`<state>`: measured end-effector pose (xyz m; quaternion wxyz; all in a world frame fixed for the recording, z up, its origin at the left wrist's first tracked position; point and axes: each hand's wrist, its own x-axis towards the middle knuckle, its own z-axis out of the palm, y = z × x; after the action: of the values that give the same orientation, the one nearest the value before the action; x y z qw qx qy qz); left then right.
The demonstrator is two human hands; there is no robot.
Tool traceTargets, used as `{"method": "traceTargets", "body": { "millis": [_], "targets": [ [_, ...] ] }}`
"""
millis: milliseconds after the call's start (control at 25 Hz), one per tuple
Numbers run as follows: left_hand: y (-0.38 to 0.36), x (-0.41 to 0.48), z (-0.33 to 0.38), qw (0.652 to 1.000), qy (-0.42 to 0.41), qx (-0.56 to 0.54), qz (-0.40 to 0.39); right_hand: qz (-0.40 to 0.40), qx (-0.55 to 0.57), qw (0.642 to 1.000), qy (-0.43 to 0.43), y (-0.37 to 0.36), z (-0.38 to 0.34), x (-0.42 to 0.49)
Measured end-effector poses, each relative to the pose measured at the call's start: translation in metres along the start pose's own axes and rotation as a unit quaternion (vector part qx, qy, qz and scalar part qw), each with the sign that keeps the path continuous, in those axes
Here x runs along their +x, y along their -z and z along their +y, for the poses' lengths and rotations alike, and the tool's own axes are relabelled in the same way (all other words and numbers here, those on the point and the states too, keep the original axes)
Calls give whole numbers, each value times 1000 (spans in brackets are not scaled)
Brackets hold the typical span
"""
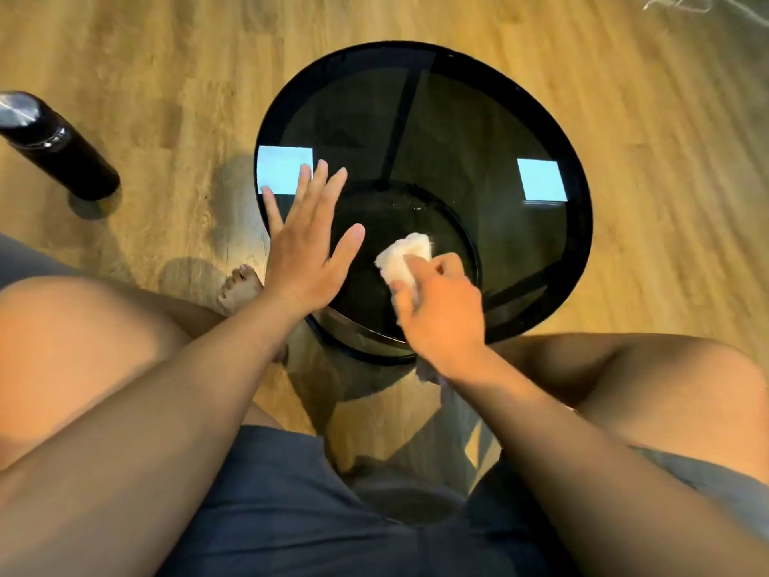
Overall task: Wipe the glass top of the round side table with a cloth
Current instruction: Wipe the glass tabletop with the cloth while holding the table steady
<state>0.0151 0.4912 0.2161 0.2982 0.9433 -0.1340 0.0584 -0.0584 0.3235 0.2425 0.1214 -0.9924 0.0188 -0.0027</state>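
Wiping seems early: the right grip (pixel 445 314) pinches a crumpled white cloth (pixel 399 256) by the near edge of the round dark-glass surface (pixel 478 131). The left grip (pixel 308 260) lies spread flat at its left edge; the far side is probably undone.

White cloth (pixel 403 258) – dark smoked glass top (pixel 457 131) – black bottle (pixel 62 152).
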Motion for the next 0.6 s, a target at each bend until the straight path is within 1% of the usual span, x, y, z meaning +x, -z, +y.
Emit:
{"method": "traceTargets", "body": {
  "millis": [40, 80, 120, 200, 280, 320, 360, 440, 480, 520, 600],
  "targets": [
    [4, 1, -4, 1000, 7, -18, 13, -8, -2, 998, 58, -10, -33, -3],
    [8, 2, -8, 999, 16, -27, 21, -14, -9, 995, 98, -18, -58, -6],
    [10, 3, -10, 999, 27, -29, 25, -24, 0, 993, 116, -19, -70, -6],
    [10, 3, -8, 1000, 20, -7, -1, -56, 16, 987, 152, -10, -48, -4],
    [-3, -5, 0, 993, -35, 95, -67, -93, 9, 981, 168, 8, 10, -14],
    [-11, -9, 4, 982, -60, 149, -94, -95, -6, 985, 146, 21, 50, -17],
    [-16, -10, 4, 974, -71, 188, -104, -91, -28, 990, 101, 35, 91, -14],
    [-19, -9, 3, 971, -62, 208, -101, -90, -78, 992, -31, 62, 168, 6],
    [-19, -9, 1, 971, -59, 208, -99, -85, -84, 988, -95, 73, 193, 17],
    [-18, -8, 1, 972, -58, 206, -96, -76, -80, 985, -136, 78, 204, 27],
    [-18, -8, 2, 975, -53, 192, -99, -55, -79, 981, -168, 69, 187, 32]
  ]
}}
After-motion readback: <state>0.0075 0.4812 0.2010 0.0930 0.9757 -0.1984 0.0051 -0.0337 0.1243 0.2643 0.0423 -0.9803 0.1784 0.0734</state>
